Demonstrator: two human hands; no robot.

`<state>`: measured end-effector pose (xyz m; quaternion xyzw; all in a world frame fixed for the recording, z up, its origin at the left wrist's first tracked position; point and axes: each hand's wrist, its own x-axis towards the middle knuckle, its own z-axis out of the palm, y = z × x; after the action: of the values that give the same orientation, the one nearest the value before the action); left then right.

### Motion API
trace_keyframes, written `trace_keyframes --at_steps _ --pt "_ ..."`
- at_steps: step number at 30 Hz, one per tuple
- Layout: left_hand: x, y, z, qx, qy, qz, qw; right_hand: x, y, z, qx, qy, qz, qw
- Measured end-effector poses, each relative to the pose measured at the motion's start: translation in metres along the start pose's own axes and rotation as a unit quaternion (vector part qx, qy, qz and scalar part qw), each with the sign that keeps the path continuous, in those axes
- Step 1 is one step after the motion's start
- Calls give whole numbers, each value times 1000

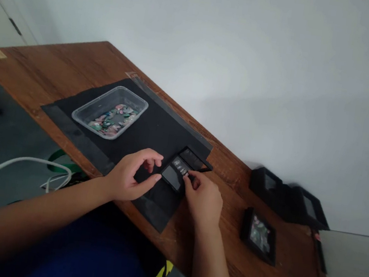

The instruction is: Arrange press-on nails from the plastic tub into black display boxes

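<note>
A small black display box (172, 176) lies on a black mat, with a thin black frame standing raised along its far right side. Across its dark inside runs a short row of small, pale, shiny pieces (180, 165). My right hand (205, 199) is at the box's right side, thumb and forefinger pinched at the end of this row on a small pale piece, mostly hidden by the fingertips. Left of the box hovers my left hand (132, 174), its thumb and fingers apart and nothing between them.
On the black mat (158, 130) stands a clear plastic tub (80, 116) holding many small coloured pieces (114, 119). To the right on the wooden table (228, 193) are a black box with coloured pieces (260, 235) and black boxes (309, 208) by the wall. A white cable (22, 159) hangs at left.
</note>
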<state>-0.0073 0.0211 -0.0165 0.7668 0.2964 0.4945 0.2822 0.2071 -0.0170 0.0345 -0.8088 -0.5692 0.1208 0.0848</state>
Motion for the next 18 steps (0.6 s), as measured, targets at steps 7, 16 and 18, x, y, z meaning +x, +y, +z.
trace_keyframes --at_steps 7,16,18 --pt "24 7 -47 166 206 21 964 0 3 0 7 8 -11 1000" --pt "97 -23 -107 448 -57 -272 850 -5 -4 0 43 -1 -14 999" --pt "101 -40 -116 451 -160 -366 798 -5 -4 0 47 -1 -12 999"
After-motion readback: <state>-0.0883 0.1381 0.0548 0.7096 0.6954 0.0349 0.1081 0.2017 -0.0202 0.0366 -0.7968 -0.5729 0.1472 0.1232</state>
